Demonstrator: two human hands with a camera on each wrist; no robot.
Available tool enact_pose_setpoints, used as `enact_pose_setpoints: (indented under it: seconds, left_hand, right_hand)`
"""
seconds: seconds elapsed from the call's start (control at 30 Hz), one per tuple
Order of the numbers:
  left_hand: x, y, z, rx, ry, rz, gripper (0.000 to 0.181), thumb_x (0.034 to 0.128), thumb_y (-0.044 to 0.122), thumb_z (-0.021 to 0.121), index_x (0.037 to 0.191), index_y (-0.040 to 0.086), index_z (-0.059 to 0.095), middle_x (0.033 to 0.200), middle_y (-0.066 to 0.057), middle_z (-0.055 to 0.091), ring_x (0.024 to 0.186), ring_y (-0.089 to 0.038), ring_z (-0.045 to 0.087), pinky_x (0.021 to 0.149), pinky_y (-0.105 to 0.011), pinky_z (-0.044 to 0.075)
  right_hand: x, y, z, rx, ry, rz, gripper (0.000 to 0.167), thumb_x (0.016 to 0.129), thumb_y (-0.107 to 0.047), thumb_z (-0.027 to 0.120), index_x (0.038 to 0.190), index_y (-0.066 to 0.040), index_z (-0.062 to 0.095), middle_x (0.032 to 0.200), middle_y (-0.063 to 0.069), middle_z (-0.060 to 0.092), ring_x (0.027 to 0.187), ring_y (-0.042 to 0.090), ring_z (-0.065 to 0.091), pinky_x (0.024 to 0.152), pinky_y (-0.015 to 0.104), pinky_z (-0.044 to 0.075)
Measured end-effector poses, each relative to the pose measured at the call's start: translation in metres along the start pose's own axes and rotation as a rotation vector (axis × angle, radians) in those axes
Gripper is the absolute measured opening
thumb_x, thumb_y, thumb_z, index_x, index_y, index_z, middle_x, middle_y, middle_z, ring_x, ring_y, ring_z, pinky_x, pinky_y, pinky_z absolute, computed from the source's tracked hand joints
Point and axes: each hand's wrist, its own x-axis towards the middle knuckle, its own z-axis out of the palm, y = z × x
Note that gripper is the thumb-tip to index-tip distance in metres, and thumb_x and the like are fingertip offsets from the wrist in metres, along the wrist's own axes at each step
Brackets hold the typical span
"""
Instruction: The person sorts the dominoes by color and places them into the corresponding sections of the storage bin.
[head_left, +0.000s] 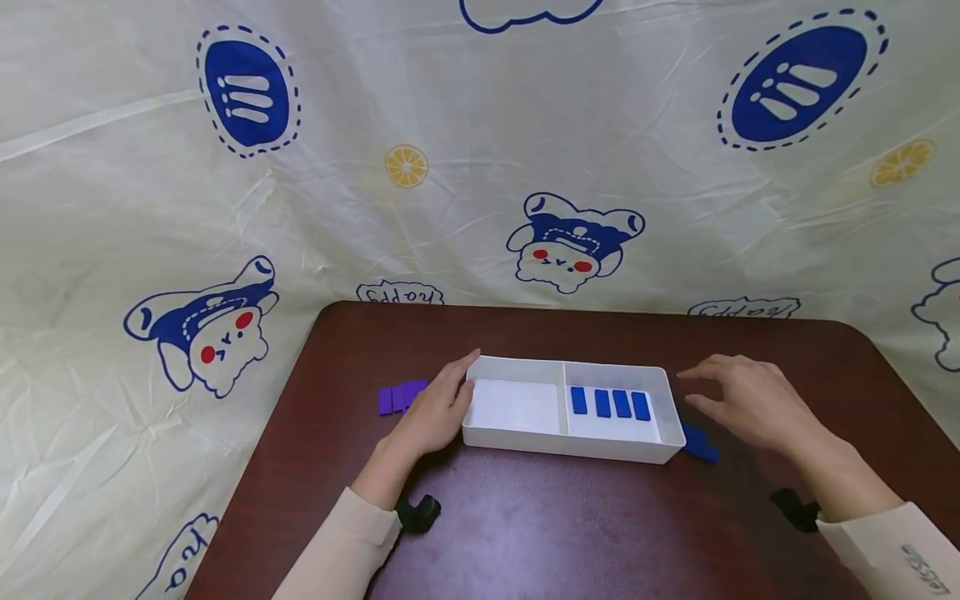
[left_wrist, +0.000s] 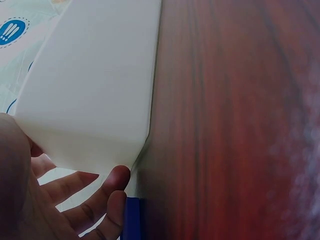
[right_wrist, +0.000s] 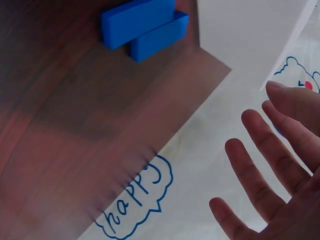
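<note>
A white two-compartment box [head_left: 517,442] sits on the table. My left hand [head_left: 435,412] rests against its left end, fingers along the outer wall and thumb by the rim. In the left wrist view, the fingertips [left_wrist: 120,176] touch the box's lower corner. Several blue blocks [head_left: 602,403] stand in a row in the right compartment; the left one holds nothing. My right hand [head_left: 753,400] hovers beyond the box's right end, fingers spread and holding nothing. Below it, loose blue blocks [right_wrist: 137,22] lie on the table beside the box. Several purple blocks [head_left: 397,398] lie left of the box, partly behind my left hand.
The dark brown table [head_left: 540,525] has rounded far corners. A pale printed sheet [head_left: 450,233] hangs behind it and down its left side. A dark band [head_left: 418,514] is on the left wrist, another band [head_left: 797,510] on the right.
</note>
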Motion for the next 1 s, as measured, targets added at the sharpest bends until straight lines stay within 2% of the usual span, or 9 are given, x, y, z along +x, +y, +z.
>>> enact_pose_setpoints:
  seconds: [0.13,0.33,0.57,1.0]
  left_hand:
    - [0.000,0.001,-0.001,-0.003,0.004,0.013,0.053,0.1120,0.030,0.040,0.164,0.026,0.032,0.164,-0.004,0.042,0.150,-0.027,0.042,0.120,-0.054,0.039]
    - [0.000,0.001,-0.001,0.002,-0.011,-0.007,0.052,0.1123,0.033,0.039,0.164,0.029,0.031,0.165,-0.001,0.041,0.151,-0.025,0.041,0.121,-0.052,0.038]
    - [-0.001,0.001,0.001,-0.004,-0.004,0.000,0.053,0.1119,0.030,0.041,0.164,0.025,0.033,0.164,-0.003,0.042,0.150,-0.027,0.043,0.120,-0.053,0.039]
    - [0.000,0.001,0.000,0.005,0.003,0.003,0.053,0.1120,0.030,0.040,0.164,0.027,0.032,0.164,-0.004,0.042,0.150,-0.027,0.043,0.119,-0.054,0.040]
  right_hand:
    - [-0.002,0.005,0.005,0.002,-0.011,-0.015,0.036,0.089,-0.019,0.079,0.124,-0.010,0.076,0.124,0.023,0.071,0.116,0.050,0.063,0.095,0.074,0.040]
    - [-0.004,0.013,0.016,0.005,-0.039,-0.034,0.035,0.087,-0.015,0.081,0.121,-0.011,0.077,0.123,0.021,0.071,0.114,0.049,0.065,0.092,0.072,0.044]
    - [-0.006,0.019,0.028,0.009,-0.065,-0.066,0.031,0.084,-0.011,0.082,0.114,-0.012,0.080,0.116,0.015,0.073,0.109,0.044,0.068,0.089,0.071,0.047]
    - [-0.009,0.023,0.038,0.044,-0.082,-0.093,0.028,0.081,-0.003,0.082,0.107,-0.013,0.082,0.108,0.010,0.073,0.100,0.037,0.070,0.086,0.067,0.053]
